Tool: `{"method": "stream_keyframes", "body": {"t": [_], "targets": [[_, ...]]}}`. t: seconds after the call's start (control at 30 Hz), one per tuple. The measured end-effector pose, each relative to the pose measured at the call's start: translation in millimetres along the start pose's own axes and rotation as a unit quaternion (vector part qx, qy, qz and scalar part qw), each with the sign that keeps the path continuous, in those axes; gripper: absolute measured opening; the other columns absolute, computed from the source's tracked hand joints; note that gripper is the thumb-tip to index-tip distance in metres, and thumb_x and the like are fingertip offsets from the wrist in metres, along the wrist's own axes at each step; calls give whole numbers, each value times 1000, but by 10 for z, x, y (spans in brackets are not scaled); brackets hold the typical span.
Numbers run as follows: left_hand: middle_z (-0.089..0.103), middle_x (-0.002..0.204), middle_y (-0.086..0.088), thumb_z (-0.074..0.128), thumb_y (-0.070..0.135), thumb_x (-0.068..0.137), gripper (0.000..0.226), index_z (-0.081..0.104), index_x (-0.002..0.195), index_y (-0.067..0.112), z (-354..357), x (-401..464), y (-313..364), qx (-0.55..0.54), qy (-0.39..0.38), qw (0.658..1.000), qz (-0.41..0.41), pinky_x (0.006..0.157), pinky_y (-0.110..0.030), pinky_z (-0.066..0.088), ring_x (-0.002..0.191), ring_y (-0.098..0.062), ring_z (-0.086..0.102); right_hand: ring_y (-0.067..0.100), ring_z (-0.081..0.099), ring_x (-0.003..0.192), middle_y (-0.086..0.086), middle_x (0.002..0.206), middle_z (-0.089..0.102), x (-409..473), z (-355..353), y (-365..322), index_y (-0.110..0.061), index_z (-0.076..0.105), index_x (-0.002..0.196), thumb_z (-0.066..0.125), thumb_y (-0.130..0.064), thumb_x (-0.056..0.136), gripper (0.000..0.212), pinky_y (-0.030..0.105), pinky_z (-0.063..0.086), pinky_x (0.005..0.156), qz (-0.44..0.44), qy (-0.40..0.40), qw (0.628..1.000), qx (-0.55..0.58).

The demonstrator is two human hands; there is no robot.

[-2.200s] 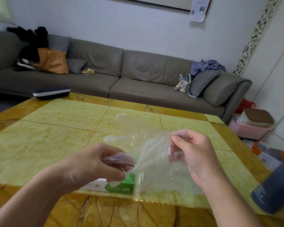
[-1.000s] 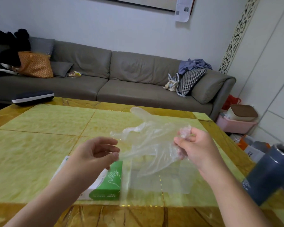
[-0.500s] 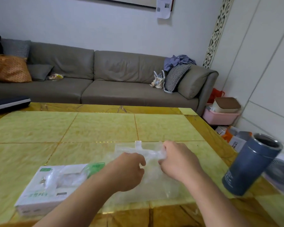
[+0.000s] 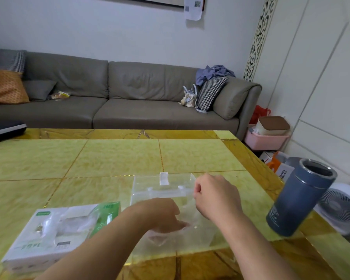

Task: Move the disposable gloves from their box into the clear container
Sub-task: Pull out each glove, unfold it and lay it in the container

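While the left hand (image 4: 160,216) pushes a clear glove (image 4: 192,223) down inside the clear container (image 4: 164,190), its fingers' grip cannot be told. Beside it, the right hand (image 4: 214,196) hovers clenched, apparently empty. Left of both lies the glove box (image 4: 55,233).

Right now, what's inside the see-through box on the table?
The left hand reaches into the clear plastic container, pressing a thin transparent glove down. The hand covers whatever lies under it, so I cannot tell if more gloves are inside.

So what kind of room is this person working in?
Most likely a home living room: a long grey sofa with cushions stands behind the yellow-green table, clothes are heaped on its arm, and a small white fan sits on the floor.
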State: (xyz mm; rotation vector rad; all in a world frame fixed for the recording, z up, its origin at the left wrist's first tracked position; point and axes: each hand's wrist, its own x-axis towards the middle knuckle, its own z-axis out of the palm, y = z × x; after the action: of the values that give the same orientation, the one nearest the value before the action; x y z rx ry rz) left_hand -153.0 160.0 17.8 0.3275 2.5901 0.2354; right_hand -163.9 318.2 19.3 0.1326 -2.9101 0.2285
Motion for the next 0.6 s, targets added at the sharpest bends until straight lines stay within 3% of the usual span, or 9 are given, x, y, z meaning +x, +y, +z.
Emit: {"method": "stream_keyframes", "body": {"t": [0.1, 0.2, 0.27, 0.37, 0.47, 0.6], "targets": [[70, 127, -2, 58, 66, 94, 59, 69, 128, 18, 80, 100, -30, -36, -5, 999, -1, 91, -33, 48, 116, -23, 65, 18, 63, 73, -8, 82, 64, -40, -97, -25, -25, 61, 84, 63, -21, 95, 12, 38, 58, 66, -6, 7, 999, 51], [73, 114, 1, 73, 62, 84, 54, 69, 120, 21, 125, 129, -57, -71, 30, 997, -6, 88, -33, 53, 105, -21, 68, 17, 60, 76, -6, 86, 60, -96, -240, -180, -21, 59, 83, 52, -4, 86, 19, 41, 58, 67, -23, 7, 989, 147], [71, 97, 6, 74, 55, 85, 42, 67, 113, 24, 145, 128, -53, -69, 55, 996, 5, 81, -32, 53, 92, -19, 66, 24, 64, 72, 0, 80, 65, -107, -251, -289, -16, 63, 78, 45, 0, 79, 24, 44, 58, 62, -5, -54, 974, 221], [69, 96, 7, 63, 48, 92, 23, 62, 102, 27, 161, 118, -51, -40, 78, 996, 29, 80, -31, 50, 92, -20, 62, 28, 57, 62, 6, 74, 60, -124, -106, -373, -9, 56, 74, 46, -4, 80, 13, 35, 45, 48, 17, -194, 967, 166], [73, 114, 5, 69, 45, 90, 38, 66, 124, 28, 121, 94, -121, -63, 34, 997, 21, 89, -31, 54, 103, -21, 68, 22, 54, 66, 3, 72, 54, -108, 50, -379, -13, 55, 79, 53, -16, 96, 17, 29, 42, 58, 7, -299, 952, 63], [73, 98, 5, 71, 32, 86, 62, 49, 144, 42, 15, 22, -211, -31, -60, 998, -11, 67, -25, 55, 85, -17, 75, 21, 59, 68, 4, 76, 59, -80, 83, -401, -15, 65, 87, 62, -13, 90, 5, 28, 43, 58, 17, -356, 934, 21]]}}
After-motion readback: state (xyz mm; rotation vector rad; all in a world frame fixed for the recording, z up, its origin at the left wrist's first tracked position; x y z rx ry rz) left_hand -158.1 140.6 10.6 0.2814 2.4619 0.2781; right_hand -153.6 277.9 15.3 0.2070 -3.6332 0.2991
